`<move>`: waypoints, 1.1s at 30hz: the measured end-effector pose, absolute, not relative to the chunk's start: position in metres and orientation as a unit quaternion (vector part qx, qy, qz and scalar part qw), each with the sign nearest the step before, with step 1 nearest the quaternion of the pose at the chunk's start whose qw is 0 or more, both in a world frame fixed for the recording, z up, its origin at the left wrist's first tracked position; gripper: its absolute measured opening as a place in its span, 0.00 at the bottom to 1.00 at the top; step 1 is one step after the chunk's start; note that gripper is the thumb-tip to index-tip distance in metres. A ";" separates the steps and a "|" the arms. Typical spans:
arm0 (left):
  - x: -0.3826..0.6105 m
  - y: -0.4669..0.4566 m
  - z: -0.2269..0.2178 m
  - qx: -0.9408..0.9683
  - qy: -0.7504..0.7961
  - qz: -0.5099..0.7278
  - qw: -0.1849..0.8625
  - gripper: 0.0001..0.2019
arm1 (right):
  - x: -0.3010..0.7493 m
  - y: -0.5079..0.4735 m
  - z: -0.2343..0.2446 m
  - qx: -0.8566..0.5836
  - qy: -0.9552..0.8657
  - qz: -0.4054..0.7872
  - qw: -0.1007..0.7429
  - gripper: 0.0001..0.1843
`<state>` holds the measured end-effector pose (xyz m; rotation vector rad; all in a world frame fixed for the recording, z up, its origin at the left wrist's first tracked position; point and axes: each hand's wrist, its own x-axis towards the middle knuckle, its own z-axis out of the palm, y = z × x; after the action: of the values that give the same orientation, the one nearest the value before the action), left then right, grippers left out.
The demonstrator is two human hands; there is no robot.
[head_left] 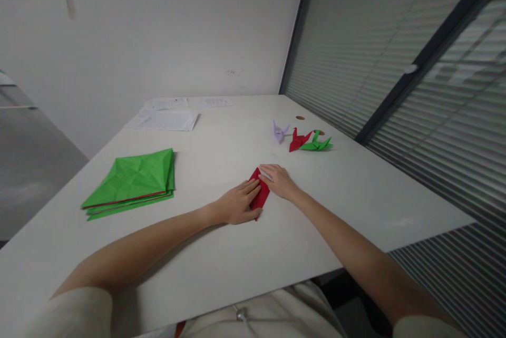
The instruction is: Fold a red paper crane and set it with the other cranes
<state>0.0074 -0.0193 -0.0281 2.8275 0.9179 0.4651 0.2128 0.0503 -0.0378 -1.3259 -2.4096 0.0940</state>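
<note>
A narrow diamond of folded red origami paper [259, 199] lies on the white table in front of me. My left hand [240, 202] rests across its left side, fingers stretched over the paper and thumb apart near its lower point. From the right, my right hand [278, 180] touches the paper's upper end, its fingers extended by the top point and its thumb on the red surface. Both hands partly cover the paper, so its finer folds are hidden.
A stack of creased green paper sheets [138, 177], with red edges showing, sits on the left. At the right stand a lilac paper crane [280, 132], a red one [299, 140] and a green one [317, 144]. Printed sheets [166, 119] lie at the back left. Window blinds [356, 64] border the right side.
</note>
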 end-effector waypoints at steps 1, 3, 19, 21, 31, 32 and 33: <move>0.007 -0.019 -0.028 0.938 0.302 0.154 0.067 0.35 | 0.213 0.050 -0.038 -0.471 -0.860 0.033 0.194 0.24; 0.008 -0.019 -0.027 0.940 0.296 0.152 0.068 0.35 | 0.213 0.050 -0.038 -0.464 -0.866 0.027 0.185 0.23; 0.010 -0.028 -0.020 0.946 0.315 0.072 0.034 0.37 | 0.209 0.043 -0.028 -0.404 -0.909 0.070 0.078 0.30; 0.009 -0.032 -0.020 0.947 0.310 0.073 0.033 0.40 | 0.209 0.043 -0.027 -0.413 -0.905 0.075 0.068 0.30; 0.010 -0.029 -0.019 0.936 0.319 0.152 0.009 0.17 | 0.227 0.065 -0.036 -0.502 -0.851 0.018 0.154 0.26; 0.009 -0.025 -0.020 0.935 0.320 0.155 0.009 0.16 | 0.230 0.066 -0.036 -0.494 -0.852 0.023 0.173 0.26; 0.007 -0.020 -0.021 0.934 0.321 0.159 0.008 0.15 | 0.232 0.066 -0.034 -0.479 -0.857 0.033 0.188 0.25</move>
<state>0.0070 -0.0202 -0.0213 2.9185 1.0040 0.4962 0.2323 0.0663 -0.0343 -1.3480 -2.4096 0.0941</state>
